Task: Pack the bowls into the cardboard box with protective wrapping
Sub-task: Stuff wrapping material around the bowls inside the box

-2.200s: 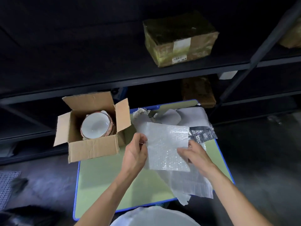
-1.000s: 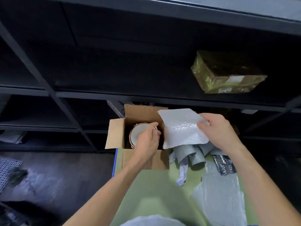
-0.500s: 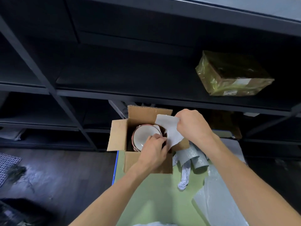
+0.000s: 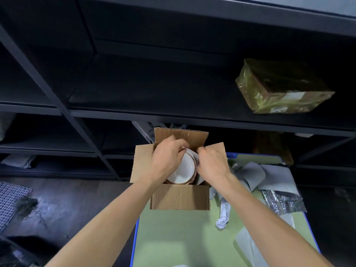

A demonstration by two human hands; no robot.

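An open cardboard box (image 4: 180,197) stands at the far left end of the green table (image 4: 181,237). Inside it lie stacked white bowls (image 4: 183,171) with reddish-brown rims. My left hand (image 4: 166,158) reaches into the box, fingers curled over the bowls' far left rim. My right hand (image 4: 211,162) is inside the box on the right and pinches a white bubble wrap sheet (image 4: 193,154) wedged between the bowls and the box's right wall. Most of that sheet is hidden by my hands.
Loose wrapping (image 4: 254,174), a silver foil sheet (image 4: 283,202) and more bubble wrap (image 4: 248,249) lie on the table's right side. Dark metal shelving (image 4: 173,116) rises just behind the box. A taped parcel (image 4: 279,87) sits on a shelf at upper right.
My right hand has carried the bubble wrap sheet from above the table down into the box beside the bowls. My left hand has shifted from the bowls' near rim to the far rim.
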